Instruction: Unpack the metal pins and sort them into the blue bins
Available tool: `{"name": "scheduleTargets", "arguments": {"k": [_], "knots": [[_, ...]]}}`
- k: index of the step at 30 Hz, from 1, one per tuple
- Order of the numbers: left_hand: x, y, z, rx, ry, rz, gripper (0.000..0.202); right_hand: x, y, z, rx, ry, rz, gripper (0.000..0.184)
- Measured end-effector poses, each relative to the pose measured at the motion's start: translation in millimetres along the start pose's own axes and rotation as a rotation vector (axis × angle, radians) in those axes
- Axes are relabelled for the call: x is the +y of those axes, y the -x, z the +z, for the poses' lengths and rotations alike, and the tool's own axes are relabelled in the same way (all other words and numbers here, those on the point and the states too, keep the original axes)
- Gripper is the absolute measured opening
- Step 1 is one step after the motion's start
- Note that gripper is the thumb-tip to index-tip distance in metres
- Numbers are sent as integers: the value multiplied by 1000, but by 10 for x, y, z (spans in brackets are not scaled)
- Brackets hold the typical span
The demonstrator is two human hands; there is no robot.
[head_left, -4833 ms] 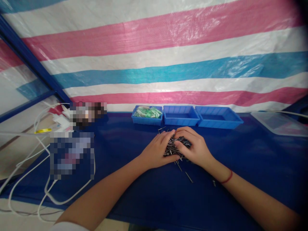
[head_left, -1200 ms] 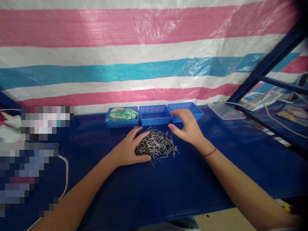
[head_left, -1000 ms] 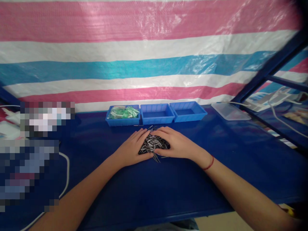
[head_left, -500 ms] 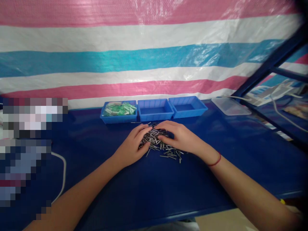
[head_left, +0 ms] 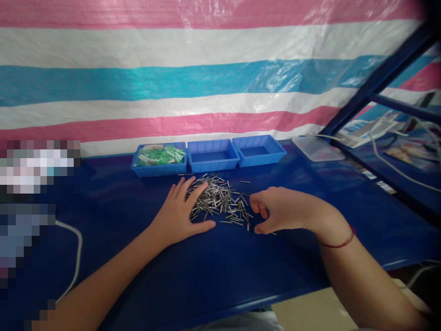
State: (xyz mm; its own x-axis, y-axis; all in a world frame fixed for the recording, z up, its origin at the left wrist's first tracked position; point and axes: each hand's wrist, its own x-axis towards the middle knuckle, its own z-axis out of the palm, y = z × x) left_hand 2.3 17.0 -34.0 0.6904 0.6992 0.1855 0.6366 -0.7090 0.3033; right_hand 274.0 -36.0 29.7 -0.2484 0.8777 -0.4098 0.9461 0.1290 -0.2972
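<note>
A loose pile of small metal pins [head_left: 220, 201] lies spread on the dark blue table [head_left: 241, 271]. My left hand [head_left: 181, 212] rests flat at the pile's left side, fingers stretched out onto the pins. My right hand [head_left: 280, 210] sits at the pile's right edge with fingers curled inward, thumb and fingertips apart, nothing visible in them. A red string circles my right wrist.
Three blue trays stand in a row behind the pile: the left tray [head_left: 159, 164] holds green parts, the middle tray [head_left: 212, 156] and right tray [head_left: 258, 151] look empty. A clear plastic lid [head_left: 317, 148] lies at the right. White cable [head_left: 74, 257] runs at the left.
My hands were pressed together over the pins; now they have parted. My right hand has slid back to the right and the pile lies spread wider.
</note>
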Motion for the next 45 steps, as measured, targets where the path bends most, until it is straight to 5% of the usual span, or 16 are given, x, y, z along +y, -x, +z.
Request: {"name": "scheduleTargets", "arguments": {"k": [7, 11, 15, 20, 26, 31, 34, 40, 45], "knots": [[6, -9, 13, 17, 109, 57, 85, -192, -66, 160, 156, 13, -246, 15], [34, -14, 37, 31, 105, 78, 83, -205, -117, 115, 250, 3, -273, 14], [120, -19, -4, 137, 33, 110, 80, 49, -195, -29, 386, -11, -196, 14], [329, -11, -77, 205, 47, 351, 44, 389, -385, -5, 554, 143, -56, 20], [308, -39, -95, 307, 133, 307, 24, 276, -445, 89, 590, 171, -2, 17], [260, -104, -149, 448, 286, 100, 22, -162, -344, 137, 736, -376, -274, 12], [315, -114, -164, 451, 410, 23, 23, -429, -275, 250, 693, -618, -408, 13], [385, -71, -212, 441, 471, -1, 7, -605, -248, 406, 705, -649, -445, 10], [370, -52, -260, 474, 435, 5, 7, -597, -332, 462, 635, -952, -423, 17]]}}
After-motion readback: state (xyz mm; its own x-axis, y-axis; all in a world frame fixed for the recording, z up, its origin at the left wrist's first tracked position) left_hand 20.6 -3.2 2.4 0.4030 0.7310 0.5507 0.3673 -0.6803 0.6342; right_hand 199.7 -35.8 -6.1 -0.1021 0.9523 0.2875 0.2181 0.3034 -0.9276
